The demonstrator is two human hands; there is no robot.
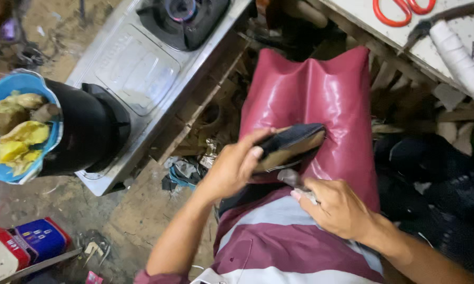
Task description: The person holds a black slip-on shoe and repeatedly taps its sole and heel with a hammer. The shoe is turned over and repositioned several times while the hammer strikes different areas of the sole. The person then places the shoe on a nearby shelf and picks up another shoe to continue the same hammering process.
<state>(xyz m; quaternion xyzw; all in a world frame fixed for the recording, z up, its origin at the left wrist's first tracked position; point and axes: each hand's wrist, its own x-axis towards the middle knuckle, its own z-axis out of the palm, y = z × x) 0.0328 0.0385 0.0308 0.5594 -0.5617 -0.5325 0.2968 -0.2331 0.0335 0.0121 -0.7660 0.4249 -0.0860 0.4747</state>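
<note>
Gripping the dark shoe upper (292,147) over the maroon apron (316,94) on our lap, our left hand (234,165) clamps its near edge, while our right hand (337,208) pinches a small metal tool (295,181). We judge the upper soft, light and floppy, best held along its rim. What kind of tool it is we cannot tell.

To my left sits a steel gas stove (137,68), its black burner (187,21) at the far end. A blue bowl (16,87) of yellow pieces rests on a black pot (84,129). Red scissors (402,10) and a white roll (460,60) lie on the worktop (363,13) ahead.
</note>
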